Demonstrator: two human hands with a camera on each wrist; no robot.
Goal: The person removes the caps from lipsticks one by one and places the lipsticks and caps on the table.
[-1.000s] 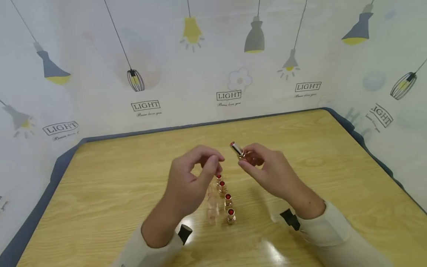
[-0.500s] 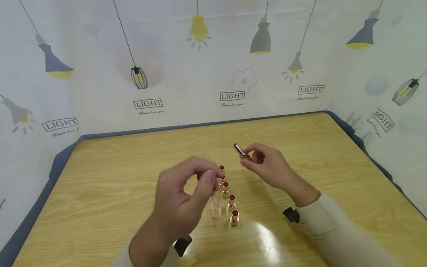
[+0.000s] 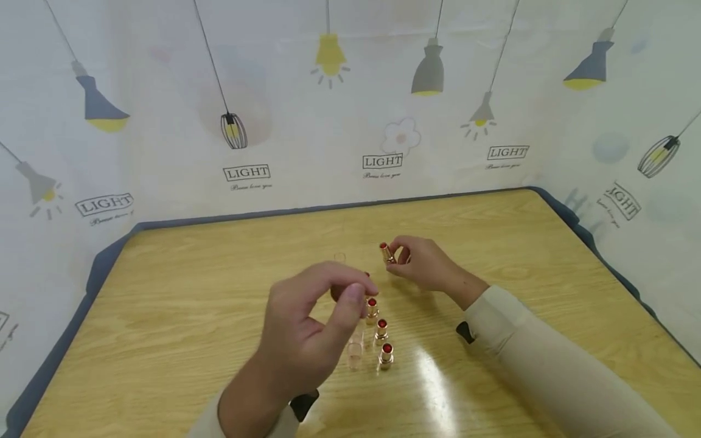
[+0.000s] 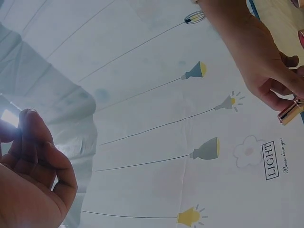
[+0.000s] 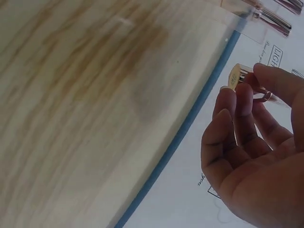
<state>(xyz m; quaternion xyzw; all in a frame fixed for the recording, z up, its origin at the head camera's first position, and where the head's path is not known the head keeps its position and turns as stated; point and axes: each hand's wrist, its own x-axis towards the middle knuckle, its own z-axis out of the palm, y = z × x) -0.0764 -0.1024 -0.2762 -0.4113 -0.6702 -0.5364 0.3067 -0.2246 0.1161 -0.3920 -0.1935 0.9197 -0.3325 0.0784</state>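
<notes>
— What's she got in those fingers?

— The right hand [image 3: 424,267] pinches a gold lipstick [image 3: 387,253], low over the table [image 3: 164,292], far end of the upright row [image 3: 380,331]. The left hand [image 3: 312,328] hangs nearer, thumb and forefinger pressed together; holding anything? Can't tell.

— Anything in the way?

— Clear caps [image 3: 354,353] just left of the row.

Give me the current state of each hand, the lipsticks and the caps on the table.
right hand: pinches one lipstick, low over the table.
held lipstick: uncapped, red tip showing, tilted.
left hand: raised, thumb and forefinger pinched; what they hold cannot be told.
row of lipsticks: upright, uncapped, on the table.
clear caps: standing beside the row.
</notes>
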